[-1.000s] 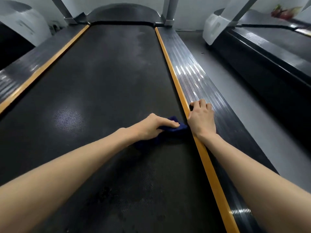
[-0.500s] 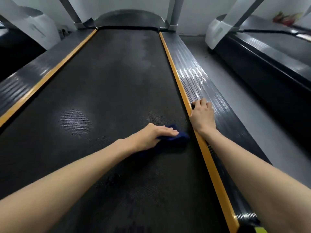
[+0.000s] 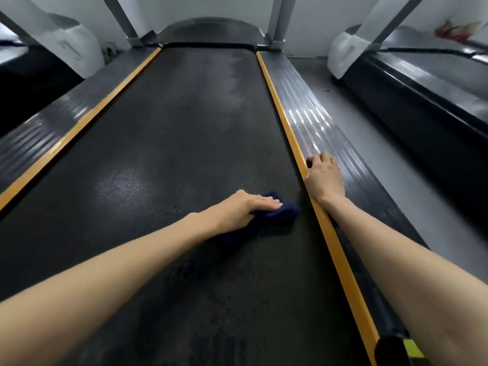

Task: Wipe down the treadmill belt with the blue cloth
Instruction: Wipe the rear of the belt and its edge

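The black treadmill belt (image 3: 184,128) runs away from me between two orange strips. A dark blue cloth (image 3: 277,215) lies bunched on the belt near its right edge. My left hand (image 3: 243,207) presses flat on top of the cloth, fingers straight and pointing right. My right hand (image 3: 323,178) rests on the ribbed right side rail (image 3: 317,122), its fingers curled down over the orange strip (image 3: 280,109) at the belt's edge. A pale dusty patch (image 3: 124,188) shows on the belt to the left of the cloth.
A second treadmill (image 3: 435,88) stands to the right across a strip of grey floor (image 3: 383,159). Another machine's white housing (image 3: 71,46) is at far left. The motor cover (image 3: 208,33) and two grey uprights close the belt's far end.
The cloth and my left hand have slid a little toward me and left, away from the orange strip. My head has drawn back and tilted down. My right hand stays on the rail.
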Motion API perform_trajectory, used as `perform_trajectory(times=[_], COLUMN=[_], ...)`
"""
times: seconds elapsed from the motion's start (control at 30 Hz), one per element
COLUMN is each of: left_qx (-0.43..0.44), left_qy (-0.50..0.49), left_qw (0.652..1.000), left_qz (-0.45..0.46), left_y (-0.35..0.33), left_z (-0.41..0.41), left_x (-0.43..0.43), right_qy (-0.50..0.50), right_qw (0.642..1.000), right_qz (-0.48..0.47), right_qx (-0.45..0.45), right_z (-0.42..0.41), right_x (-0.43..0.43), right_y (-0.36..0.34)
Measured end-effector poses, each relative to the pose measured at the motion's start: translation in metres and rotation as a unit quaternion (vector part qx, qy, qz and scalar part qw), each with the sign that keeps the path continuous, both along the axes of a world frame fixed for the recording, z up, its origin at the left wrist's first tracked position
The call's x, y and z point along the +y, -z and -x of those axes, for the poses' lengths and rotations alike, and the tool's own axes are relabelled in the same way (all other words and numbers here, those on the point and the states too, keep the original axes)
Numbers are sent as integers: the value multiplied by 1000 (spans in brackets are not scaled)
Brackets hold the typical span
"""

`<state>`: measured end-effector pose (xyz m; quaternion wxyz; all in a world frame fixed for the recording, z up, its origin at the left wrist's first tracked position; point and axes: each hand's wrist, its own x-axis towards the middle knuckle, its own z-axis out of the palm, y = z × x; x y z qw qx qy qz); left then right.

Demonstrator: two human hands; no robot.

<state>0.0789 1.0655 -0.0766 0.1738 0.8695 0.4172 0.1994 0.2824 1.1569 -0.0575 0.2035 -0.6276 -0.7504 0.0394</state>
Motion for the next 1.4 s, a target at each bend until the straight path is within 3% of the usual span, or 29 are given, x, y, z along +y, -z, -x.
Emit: perform_trajectory(times=[0.07, 0.1, 0.2, 0.23, 0.3, 0.37, 0.47, 0.53, 0.63, 0.7, 0.83, 0.93, 1.0, 1.07, 1.13, 1.17, 1.3, 1.4], left_qx=[9, -16, -107, -110, -99, -87, -46, -21, -137, -102, -26, 10, -19, -109, -72, -39, -14, 29], left_qy=[-24, -84, -337, -368, -314, -189, -60, -67, -258, -303, -92, -5, -76, -228, -296, -274, 5, 34], left_qw=[999, 996, 935, 923, 944, 977, 997, 998, 954, 947, 995, 1000, 997, 966, 952, 960, 1000, 999], left_qz=[-33, -32, 14, 18, 31, 42, -8, -2, 73, 42, 35, 6, 10, 59, 41, 34, 24, -5], left_y=[-2, -2, 5, 8, 10, 10, 6, 0, -5, 2, 2, -5, -7, -7, -5, -3, 2, -6], left_z=[9, 14, 25, 21, 3, -17, -16, -11, -8, -10, -29, -31, -25, -24, -32, -34, -36, -30], left_x=[13, 22, 45, 47, 35, 7, -10, -1, 20, 28, -1, -6, 6, 19, 25, 24, -13, -2], right_qy=[-4, -6, -4, -2, 9, 12, 3, -7, -17, -32, -48, -41, -49, -51, -52, -52, -36, -33], right_qw=[1000, 1000, 1000, 1000, 1000, 1000, 1000, 999, 999, 998, 997, 997, 995, 995, 996, 996, 998, 998], right_qz=[2, 5, 10, 5, 1, 3, 20, 33, 39, 44, 60, 69, 81, 85, 74, 69, 40, 53], right_qx=[0, 4, 22, 23, 26, 16, 1, -6, -10, -16, -2, 8, 6, 11, 22, 26, 16, 29], right_z=[-1, -1, -1, -1, 1, 3, 2, -1, -5, -7, -6, -6, -8, -11, -13, -13, -10, -10], right_x=[0, 0, 0, 1, 0, -3, -8, -12, -22, -28, -37, -41, -44, -49, -52, -53, -54, -57], right_y=[0, -1, -1, -2, -3, -6, -9, -12, -13, -12, -9, -7, -6, -6, -5, -4, 1, 1])
